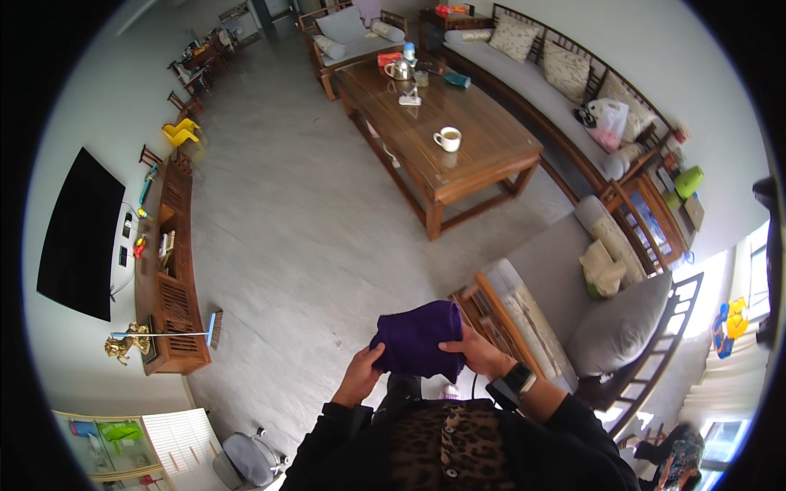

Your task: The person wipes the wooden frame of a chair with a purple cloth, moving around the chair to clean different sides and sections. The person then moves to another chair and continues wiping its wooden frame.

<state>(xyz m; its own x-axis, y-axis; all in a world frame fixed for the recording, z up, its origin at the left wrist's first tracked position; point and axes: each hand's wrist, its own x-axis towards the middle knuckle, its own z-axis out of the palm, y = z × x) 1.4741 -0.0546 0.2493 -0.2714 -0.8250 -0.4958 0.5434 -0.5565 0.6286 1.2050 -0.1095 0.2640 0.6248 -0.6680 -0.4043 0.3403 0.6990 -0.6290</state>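
Note:
A folded purple cloth [417, 339] is stretched between both hands in front of my body. My left hand [361, 373] grips its lower left edge, thumb on top. On the other side, my right hand [482, 353] pinches the right edge, its thumb lying across the fabric. The fingers beneath the cloth are hidden. Ahead stands a dark wooden coffee table [393, 116] bearing a white mug [448, 140] of pale liquid, a metal kettle [400, 69] and a small white stand [410, 96].
A wooden armchair [540, 264] with grey cushions stands close on my right. Along the left wall, a broom [213, 329] leans by the wooden TV cabinet [178, 294]. Beyond the coffee table runs a long sofa [522, 73]. A person [678, 457] is at the lower right.

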